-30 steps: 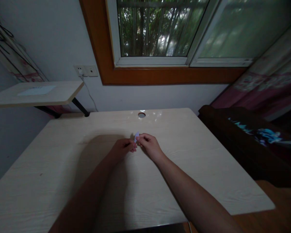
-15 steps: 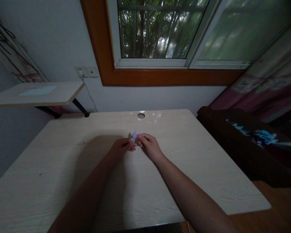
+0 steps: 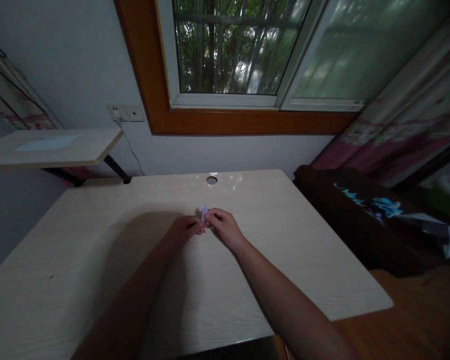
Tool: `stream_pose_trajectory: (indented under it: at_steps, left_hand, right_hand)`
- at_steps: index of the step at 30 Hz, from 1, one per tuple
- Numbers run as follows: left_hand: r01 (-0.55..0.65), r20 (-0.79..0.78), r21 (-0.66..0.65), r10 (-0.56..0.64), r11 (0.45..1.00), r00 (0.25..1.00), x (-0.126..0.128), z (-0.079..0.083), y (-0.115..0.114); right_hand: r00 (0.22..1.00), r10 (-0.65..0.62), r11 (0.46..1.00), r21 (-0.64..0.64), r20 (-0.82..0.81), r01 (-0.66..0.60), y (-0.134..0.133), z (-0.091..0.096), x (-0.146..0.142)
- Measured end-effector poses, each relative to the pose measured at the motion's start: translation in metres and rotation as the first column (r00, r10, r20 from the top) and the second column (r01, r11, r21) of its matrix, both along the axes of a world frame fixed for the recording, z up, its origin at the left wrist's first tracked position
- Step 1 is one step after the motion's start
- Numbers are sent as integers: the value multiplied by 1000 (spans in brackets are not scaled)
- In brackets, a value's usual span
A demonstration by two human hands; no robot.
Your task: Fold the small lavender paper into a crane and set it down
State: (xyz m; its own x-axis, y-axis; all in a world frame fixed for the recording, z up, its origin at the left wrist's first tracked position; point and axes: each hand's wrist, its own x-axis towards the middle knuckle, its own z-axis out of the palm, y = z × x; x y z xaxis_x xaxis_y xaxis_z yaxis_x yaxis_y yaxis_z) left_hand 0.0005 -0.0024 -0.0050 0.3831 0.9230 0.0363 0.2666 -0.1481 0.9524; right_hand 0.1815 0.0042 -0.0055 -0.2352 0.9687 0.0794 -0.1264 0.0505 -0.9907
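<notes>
Between my hands, just above the desk (image 3: 285, 260), stands a small pale lilac piece of paper (image 3: 204, 212), upright and slightly tilted, apparently folded. My left hand (image 3: 185, 227) pinches its lower end between thumb and fingers. From the other side, my right hand (image 3: 223, 225) has thumb and forefinger closed at the paper's right edge. The fingertips of both hands nearly meet and cover the paper's lower part. Fine detail on the paper is too small to make out.
A raised shelf (image 3: 52, 147) on black legs stands at the desk's back left. Near the rear edge is a round cable hole (image 3: 212, 180). To the right, a dark brown piece of furniture (image 3: 345, 225) holds blue items (image 3: 386, 205). The window (image 3: 243, 60) is behind.
My right thumb and forefinger have come in against the paper, closer to my left fingers. The whole view has shifted slightly, so the desk appears further left.
</notes>
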Motion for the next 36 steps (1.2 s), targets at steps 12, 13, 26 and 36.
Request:
stream_pose_trajectory:
  at_steps: [12, 13, 26, 36]
  left_hand:
    - [37, -75, 12, -36, 999, 997, -1, -3, 1]
    - [37, -67, 4, -37, 999, 997, -1, -3, 1]
    - [14, -30, -16, -14, 1000, 999, -1, -3, 1]
    - [-84, -93, 98, 93, 992, 991, 0, 1, -8]
  right_hand:
    - [1000, -8, 1000, 3, 4, 8, 1, -4, 0]
    - [1000, -14, 1000, -4, 1, 14, 1, -4, 0]
    - [999, -21, 999, -38, -36, 20, 5, -8, 0]
    - [996, -85, 996, 9, -5, 85, 6, -9, -1]
